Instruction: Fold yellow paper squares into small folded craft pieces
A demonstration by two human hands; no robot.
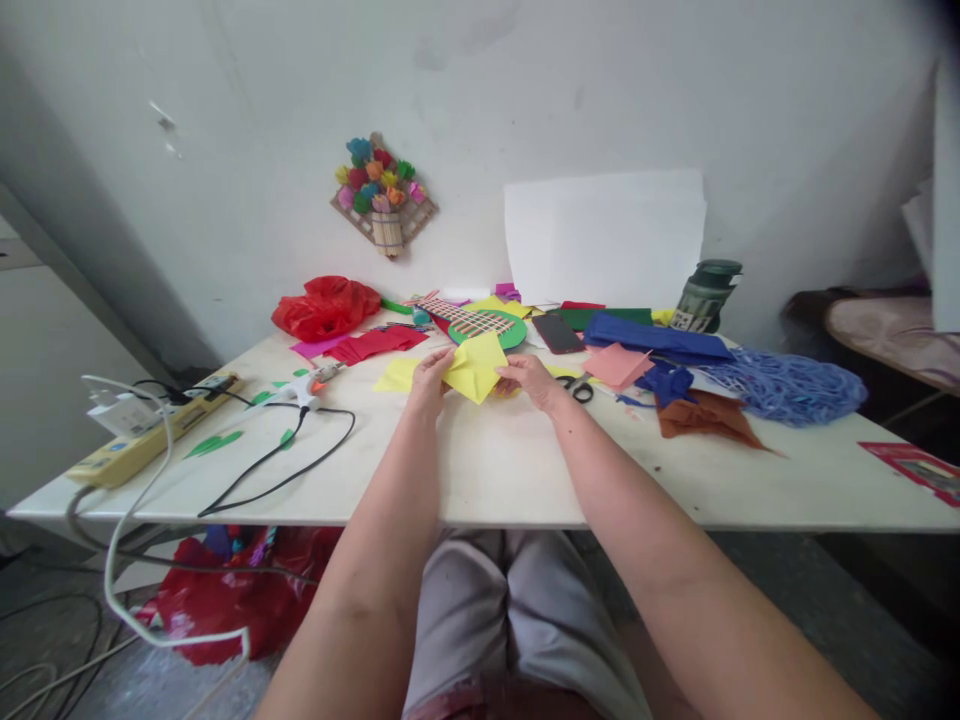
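Status of work: the yellow paper [478, 366] is held just above the bench [510, 475], in front of the person and between the two hands. It shows crease lines and stands tilted toward the viewer; whether it is one layer or several cannot be determined.

Left hand [432, 380]: fingers closed in a pinch, thumb against the left edge of the yellow paper. Right hand [528, 380]: fingers closed in a pinch on the lower right corner. Neither hand holds any other item.

Completed, as far as visible: green leaf-shaped pieces [214, 443] lie separate on the left of the bench and appear to be cut out. Striped strips cross a green disc [511, 330] behind the hands; whether that assembly is finished cannot be determined.

Outstanding, by judgement: the yellow paper is at an early handling stage, since it has no finished form and is joined to no other part. A flat yellow sheet [396, 376] lies beside the left hand. The pink sheets [619, 366] and red sheets [379, 345] lie loose and appear unformed. The scissors [577, 388], near the right hand, and the glue gun [301, 390], on the left, are both unheld
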